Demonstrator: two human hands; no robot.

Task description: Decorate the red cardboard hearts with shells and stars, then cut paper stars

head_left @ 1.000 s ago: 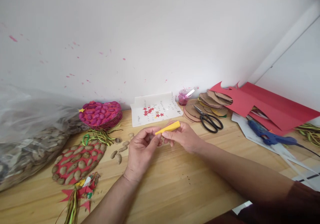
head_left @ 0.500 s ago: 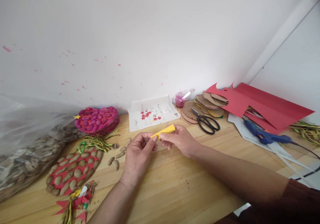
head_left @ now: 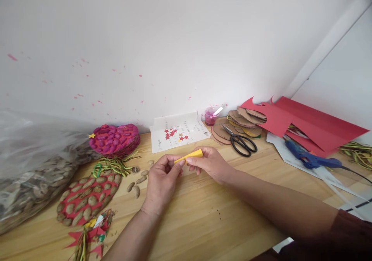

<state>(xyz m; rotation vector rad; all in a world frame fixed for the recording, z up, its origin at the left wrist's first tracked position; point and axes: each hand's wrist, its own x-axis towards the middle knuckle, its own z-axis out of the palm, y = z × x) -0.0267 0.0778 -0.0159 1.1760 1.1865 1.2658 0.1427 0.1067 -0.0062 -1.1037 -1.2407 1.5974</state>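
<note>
Between both hands I hold a narrow folded strip of yellow paper [head_left: 194, 154] above the middle of the wooden table [head_left: 200, 222]. My left hand [head_left: 162, 175] pinches its lower left end between thumb and fingers. At the other end, my right hand [head_left: 212, 164] is closed on the strip, thumb pressed along its edge. Behind the hands lies a white sheet [head_left: 162, 146] with small red stars [head_left: 171, 133] on it. Several loose peanuts [head_left: 136, 191] sit to the left of my left hand. Black-handled scissors [head_left: 240, 142] rest beyond my right hand.
On the left are a bag of peanuts [head_left: 31, 199], a peanut-covered red disc [head_left: 93, 199] and a pink-painted stack [head_left: 114, 139]. At right lie cardboard discs [head_left: 245, 117], red paper [head_left: 319, 121] and a blue glue gun [head_left: 310, 158]. A cup of pink paint [head_left: 209, 117] stands against the wall.
The view has shifted slightly, so the things on the table appear a little further right. The yellow strip is tilted a bit more edge-on; both hands keep their hold.
</note>
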